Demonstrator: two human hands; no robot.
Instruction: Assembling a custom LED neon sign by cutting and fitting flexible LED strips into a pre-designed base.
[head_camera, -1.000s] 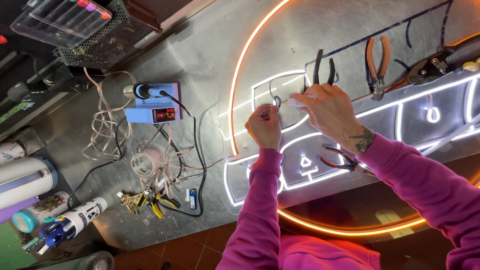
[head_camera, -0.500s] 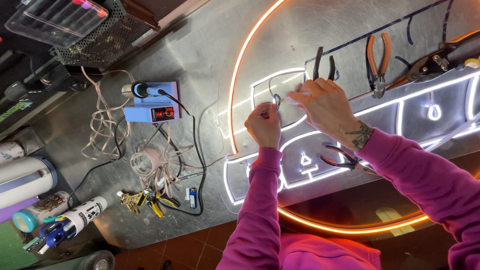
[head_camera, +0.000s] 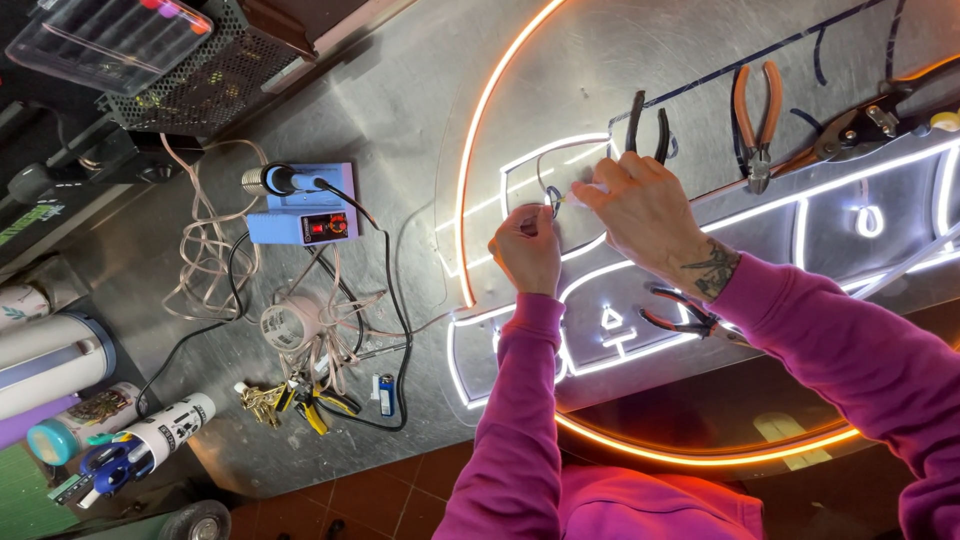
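Both hands meet over the lit sign (head_camera: 700, 230), near the top of its inner white outline. The left hand (head_camera: 527, 250) is curled shut, pinching a thin wire (head_camera: 548, 195) that loops up between the two hands; the right hand (head_camera: 640, 205) has its fingers drawn together at the wire's other end, though what exactly sits under its fingertips is too small to tell. The likeliest trouble is the wire slipping from the pinch, since it is fine and held only at the tips. A tug could also lift or kink the white strip (head_camera: 560, 150) where it bends. The black pliers (head_camera: 648, 120) lie just beyond the right hand, and the red-handled cutters (head_camera: 680, 320) lie under the right wrist; a sleeve could drag either across the sign. The soldering station (head_camera: 300, 215) stands well apart to the left among loose cable (head_camera: 205, 260), which could snag if pulled.
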